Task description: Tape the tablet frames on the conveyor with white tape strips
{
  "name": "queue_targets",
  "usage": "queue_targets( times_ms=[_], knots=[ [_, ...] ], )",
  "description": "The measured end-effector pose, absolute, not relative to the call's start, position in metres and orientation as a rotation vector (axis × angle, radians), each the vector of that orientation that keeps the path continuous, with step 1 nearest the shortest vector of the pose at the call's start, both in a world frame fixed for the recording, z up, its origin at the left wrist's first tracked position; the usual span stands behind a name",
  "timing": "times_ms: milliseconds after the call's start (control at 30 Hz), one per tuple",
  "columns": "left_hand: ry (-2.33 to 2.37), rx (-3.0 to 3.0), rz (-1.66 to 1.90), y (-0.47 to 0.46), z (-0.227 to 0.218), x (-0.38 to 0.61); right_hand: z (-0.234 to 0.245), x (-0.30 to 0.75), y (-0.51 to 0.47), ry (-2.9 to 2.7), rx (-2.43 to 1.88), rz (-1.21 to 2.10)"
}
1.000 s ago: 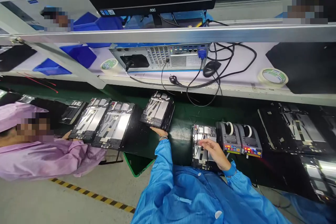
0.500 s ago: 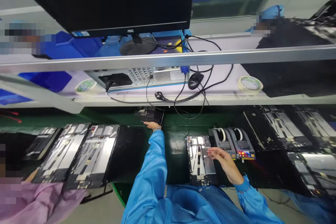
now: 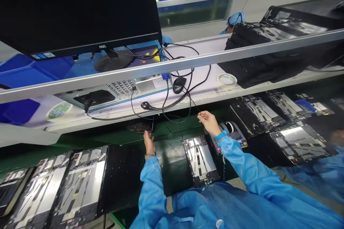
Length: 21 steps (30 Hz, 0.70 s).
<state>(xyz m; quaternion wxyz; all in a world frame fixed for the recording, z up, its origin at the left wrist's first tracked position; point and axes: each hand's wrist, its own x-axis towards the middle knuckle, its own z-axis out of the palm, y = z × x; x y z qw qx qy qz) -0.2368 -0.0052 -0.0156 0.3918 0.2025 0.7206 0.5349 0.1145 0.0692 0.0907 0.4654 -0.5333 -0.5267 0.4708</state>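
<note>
1. Green bench (image 3: 172, 159) under a white shelf (image 3: 212, 97), with a black monitor (image 3: 80, 10) and a computer case (image 3: 146, 86) at the far left and a worker in a blue cap (image 3: 236, 18) beyond.
2. At center, the person's left hand (image 3: 149, 144), thumb and fingers slightly apart, reaches to the near side of a dark stack (image 3: 139, 126) beneath the shelf edge; whether they touch cannot be told.
3. To its right, the right hand (image 3: 209, 123) is raised with fingertips drawn together where a thin black cable (image 3: 195, 105) runs down from the shelf; whether it is gripped cannot be told.
4. Nearer, an opened device (image 3: 201, 161) lies flat on the bench between the person's sleeves, its silvery inside up.
5. Gray machines (image 3: 233, 134) stand just behind the right sleeve, partly hidden.
6. More opened panels (image 3: 82, 186) line the left; others (image 3: 301, 143) lie at right, near a blurred blue sleeve (image 3: 326, 182).
</note>
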Motion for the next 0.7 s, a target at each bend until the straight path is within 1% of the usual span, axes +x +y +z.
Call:
queue_targets(
  times_ms=[33,100,233,333,467,567,700],
  knots=[
    [1.693,0.553,1.371,-0.019,-0.016,-0.222,0.097,0.115,0.072,-1.318,-1.292,1.173],
    [1.460,0.732,1.263,-0.038,-0.012,-0.185,0.116,0.121,0.073,-1.337,-1.251,1.184],
    [1.196,0.944,1.148,-0.042,0.020,-0.108,0.167,0.146,0.078,-1.355,-1.175,1.127],
    [1.147,1.048,1.084,-0.021,0.053,-0.062,0.212,0.168,0.106,-1.420,-1.214,1.018],
    [1.099,1.174,0.956,0.016,0.100,-0.016,0.266,0.183,0.168,-1.573,-1.416,0.880],
    [0.983,1.148,1.027,0.044,0.142,0.009,0.299,0.178,0.216,-1.684,-1.531,0.708],
    [0.782,1.057,1.283,0.093,0.198,0.031,0.329,0.163,0.256,-1.910,-1.531,0.528]
  ],
)
